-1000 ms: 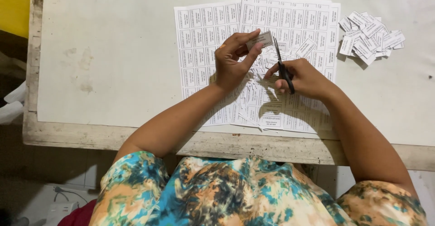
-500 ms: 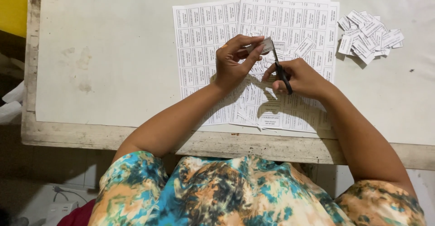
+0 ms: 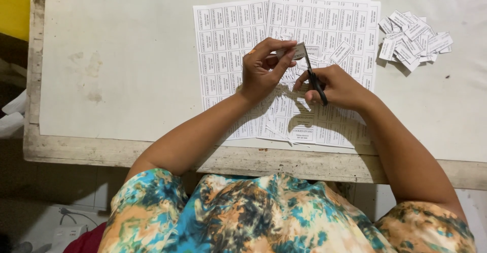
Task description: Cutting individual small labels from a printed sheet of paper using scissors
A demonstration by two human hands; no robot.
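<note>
My left hand [image 3: 264,68] pinches a narrow strip of printed paper labels [image 3: 294,51] between thumb and fingers. My right hand [image 3: 337,86] grips black-handled scissors [image 3: 313,78], whose blades point up and meet the strip's right end. Both hands hover over two printed label sheets [image 3: 228,35] that lie flat on the table. Loose cut labels [image 3: 304,126] lie scattered on the sheets under my wrists.
A pile of cut labels [image 3: 413,42] sits at the right of the sheets. The white table top [image 3: 116,55] has a worn wooden front edge [image 3: 101,154]. A yellow surface [image 3: 14,7] shows at far left, and a white power strip [image 3: 68,230] lies on the floor.
Both hands shifted slightly; the scissors' blades have closed in on the strip's end. The sheets and the pile have not moved.
</note>
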